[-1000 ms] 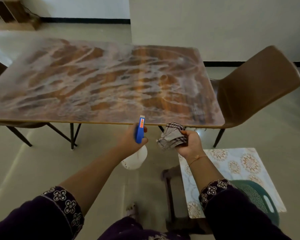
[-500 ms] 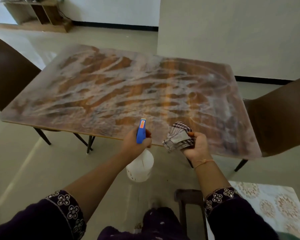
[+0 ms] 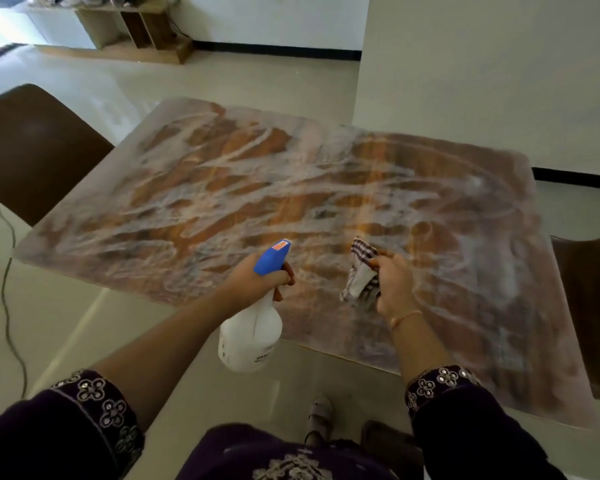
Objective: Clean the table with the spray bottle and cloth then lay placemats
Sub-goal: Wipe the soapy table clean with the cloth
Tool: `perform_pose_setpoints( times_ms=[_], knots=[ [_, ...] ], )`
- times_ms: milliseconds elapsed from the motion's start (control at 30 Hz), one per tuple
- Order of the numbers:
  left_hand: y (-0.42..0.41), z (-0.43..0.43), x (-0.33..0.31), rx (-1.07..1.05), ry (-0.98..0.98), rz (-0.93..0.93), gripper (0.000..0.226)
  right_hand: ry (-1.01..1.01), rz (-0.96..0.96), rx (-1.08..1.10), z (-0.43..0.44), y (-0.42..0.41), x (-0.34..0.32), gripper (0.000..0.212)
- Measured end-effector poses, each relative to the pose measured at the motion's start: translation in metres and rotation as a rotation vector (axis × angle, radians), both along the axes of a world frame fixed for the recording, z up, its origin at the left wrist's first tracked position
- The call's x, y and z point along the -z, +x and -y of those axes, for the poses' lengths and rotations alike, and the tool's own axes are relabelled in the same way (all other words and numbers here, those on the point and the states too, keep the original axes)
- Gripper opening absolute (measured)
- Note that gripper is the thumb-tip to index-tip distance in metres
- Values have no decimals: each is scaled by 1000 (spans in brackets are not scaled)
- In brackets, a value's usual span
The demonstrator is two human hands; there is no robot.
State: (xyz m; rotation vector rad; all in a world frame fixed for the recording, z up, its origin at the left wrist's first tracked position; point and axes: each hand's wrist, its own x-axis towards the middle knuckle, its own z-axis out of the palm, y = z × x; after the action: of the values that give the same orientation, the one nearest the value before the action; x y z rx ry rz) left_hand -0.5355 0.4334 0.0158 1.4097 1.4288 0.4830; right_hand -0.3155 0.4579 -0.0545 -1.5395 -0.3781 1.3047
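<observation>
Head view: observed left hand (image 3: 248,289) gripping spray bottle (image 3: 250,337), right hand (image 3: 395,289) clutching checked cloth (image 3: 360,271), both above near edge of table (image 3: 222,188)

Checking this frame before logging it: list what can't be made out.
Head view only.
1. Bottle: label too small, neck wrapped by left hand.
2. Cloth touching table or not: right hand blocks it.
3. Right chair: cut by the edge.

Print on the spray bottle (image 3: 250,337) (nozzle sticker (image 3: 280,244) too) is illegible.
</observation>
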Motion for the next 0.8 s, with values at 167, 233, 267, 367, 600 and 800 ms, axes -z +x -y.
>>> perform_pose_setpoints(
  times_ms=[167,233,267,367,600,800],
  knots=[
    [3,-9,9,-1,-62,2,11,173,680,-389,5,-22,17,16],
    [3,-13,15,19,-74,-32,10,176,809,-560,13,-35,35,24],
    [3,-16,17,30,-78,-48,11,147,888,-674,16,-39,48,29],
    [0,-24,21,30,-86,-49,12,-64,1317,-1113,28,-49,76,58],
    [-35,-38,32,40,-130,17,7,27,1556,-991,31,-53,98,51],
    [-71,-55,35,120,-170,111,16,-58,1055,-571,-6,-88,62,18]
  ],
)
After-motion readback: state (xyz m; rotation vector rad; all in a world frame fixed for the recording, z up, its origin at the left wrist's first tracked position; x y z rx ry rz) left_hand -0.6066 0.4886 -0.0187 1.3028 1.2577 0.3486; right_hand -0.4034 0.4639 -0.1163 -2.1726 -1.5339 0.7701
